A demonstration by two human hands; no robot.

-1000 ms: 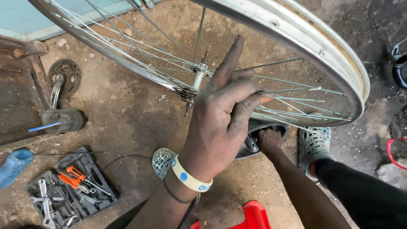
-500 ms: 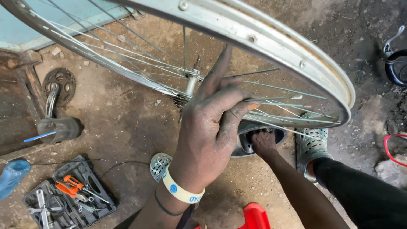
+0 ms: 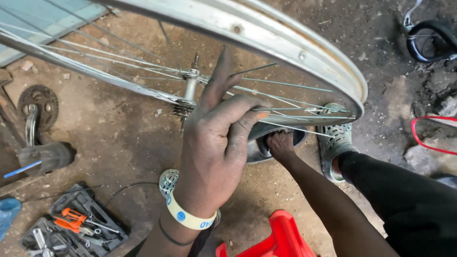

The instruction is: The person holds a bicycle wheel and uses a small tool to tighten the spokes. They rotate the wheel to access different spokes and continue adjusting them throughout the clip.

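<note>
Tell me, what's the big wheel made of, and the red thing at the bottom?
The wheel rim looks like bare metal: silvery grey, dull shine, small holes. Its spokes look like thin steel wire. The red thing seems to be moulded plastic, smooth and glossy.

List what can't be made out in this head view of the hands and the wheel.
- Right hand: fingertips hidden in a dark bowl below the wheel rim.
- Left hand: palm side faces away, so its grip on the spokes is unclear.
- Wheel: cut off by the top and left edges.
- Tool case: contents too small, cut by the bottom edge.
</note>
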